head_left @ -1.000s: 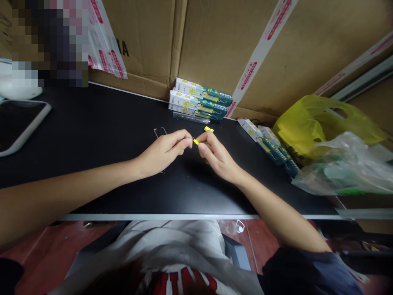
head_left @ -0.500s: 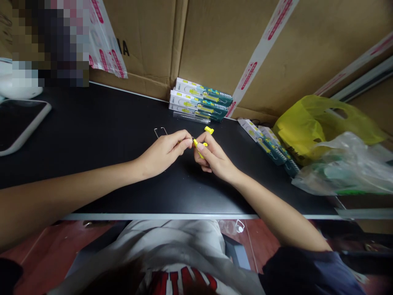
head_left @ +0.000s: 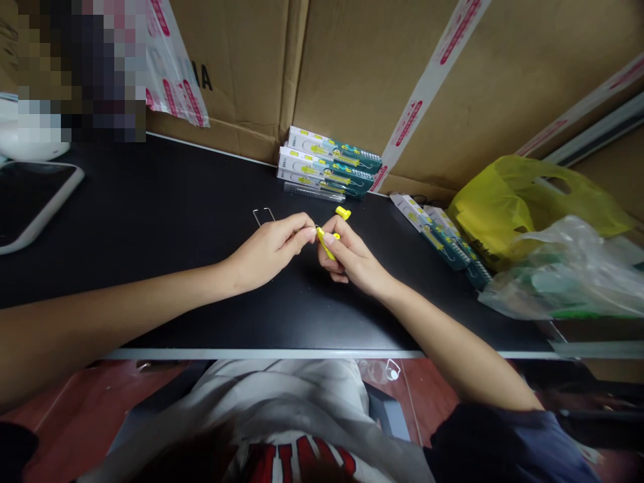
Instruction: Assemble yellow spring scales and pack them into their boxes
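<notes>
Near the middle of the black table, my right hand [head_left: 349, 255] is closed on a small yellow plastic part [head_left: 327, 245], pinched between thumb and fingers. My left hand [head_left: 276, 248] meets it from the left, thumb and forefinger pressed together on a small dark piece at the tip of the yellow part; that piece is too small to name. A bent metal wire [head_left: 263, 213] shows just behind my left hand, its lower part hidden. Another yellow piece [head_left: 343, 212] lies on the table just beyond my right hand.
Printed boxes [head_left: 327, 164] are stacked at the back against cardboard [head_left: 241, 67]. More boxes [head_left: 433, 231] lie to the right, beside a yellow bag [head_left: 493, 201] and a clear plastic bag [head_left: 568, 275]. A phone [head_left: 35, 201] rests at the far left of the black table [head_left: 151, 201].
</notes>
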`<state>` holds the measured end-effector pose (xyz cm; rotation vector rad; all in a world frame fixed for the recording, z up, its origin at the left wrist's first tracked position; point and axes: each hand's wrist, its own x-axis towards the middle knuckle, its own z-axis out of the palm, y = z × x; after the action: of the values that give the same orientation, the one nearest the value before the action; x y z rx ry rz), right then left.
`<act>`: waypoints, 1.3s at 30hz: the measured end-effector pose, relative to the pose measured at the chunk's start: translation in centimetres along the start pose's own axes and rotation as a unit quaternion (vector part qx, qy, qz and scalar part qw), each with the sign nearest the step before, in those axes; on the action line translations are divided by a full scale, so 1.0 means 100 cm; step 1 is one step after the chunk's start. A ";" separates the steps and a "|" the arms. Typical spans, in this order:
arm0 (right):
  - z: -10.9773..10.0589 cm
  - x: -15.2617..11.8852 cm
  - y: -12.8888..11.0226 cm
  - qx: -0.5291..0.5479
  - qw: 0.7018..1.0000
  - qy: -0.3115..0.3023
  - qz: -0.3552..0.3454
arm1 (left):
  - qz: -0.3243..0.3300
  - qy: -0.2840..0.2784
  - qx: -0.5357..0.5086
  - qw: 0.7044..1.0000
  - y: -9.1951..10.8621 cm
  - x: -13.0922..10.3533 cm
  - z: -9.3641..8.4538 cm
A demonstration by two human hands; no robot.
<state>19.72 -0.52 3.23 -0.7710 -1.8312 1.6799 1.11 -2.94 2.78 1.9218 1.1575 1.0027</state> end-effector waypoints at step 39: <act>-0.020 -0.001 -0.005 -0.250 0.959 0.062 -0.122 | -0.088 -0.142 -0.248 0.954 -0.005 0.001 -0.001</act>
<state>21.24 0.74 3.91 -0.7845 -2.1842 0.9992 0.86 -2.67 2.46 1.4727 0.8010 0.7933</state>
